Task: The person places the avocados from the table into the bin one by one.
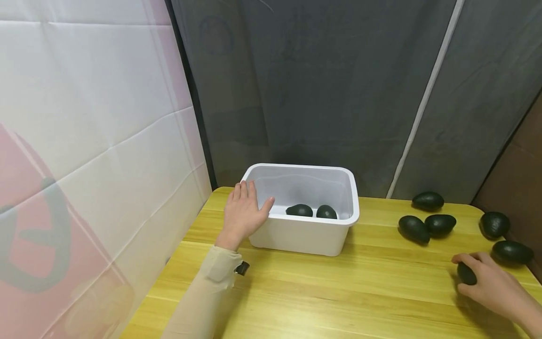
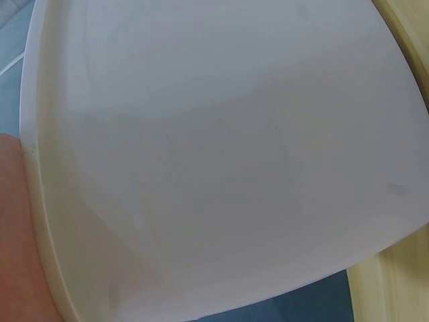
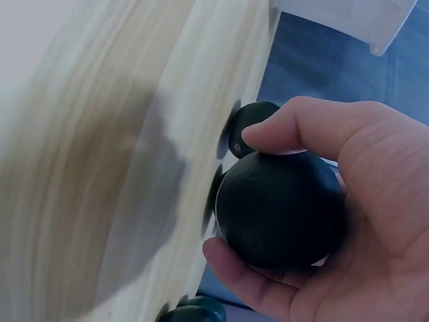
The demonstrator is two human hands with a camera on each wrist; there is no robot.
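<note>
from the head camera, a person's left hand [image 1: 244, 213] lies flat, fingers straight and together, against the left end of a smooth white plastic bin [image 1: 303, 234] with rounded corners and a rolled rim; the thumb hooks over the near rim. a pale beige sleeve [image 1: 205, 294] covers the forearm. two dark green, matte, egg-shaped avocados [image 1: 299, 210] rest side by side on the bin's floor near its front wall. the bin stands on a yellow wooden table [image 1: 338, 292] with a streaked grain. at the right edge, the right hand [image 1: 491, 282] curls over a held avocado [image 1: 466, 274] low over the tabletop; whether the fruit touches the wood cannot be told. five loose avocados [image 1: 440, 223] lie on the table beyond that hand, well apart from the bin. a grey fabric backdrop [image 1: 338, 84] hangs behind, a white and pink sheet [image 1: 84, 117] to the left.

from the left wrist camera, the bin's glossy white wall [image 2: 228, 154] fills nearly the whole view, curved and unmarked, with a strip of skin at the lower left edge and pale wood at the right.

from the right wrist camera, the right hand [image 3: 348, 221] wraps thumb and fingers round the held avocado [image 3: 281, 209], a dull, near-black rounded form held firmly. the blurred wood grain of the table [image 3: 100, 168] runs beside it, with other dark avocados just behind.
</note>
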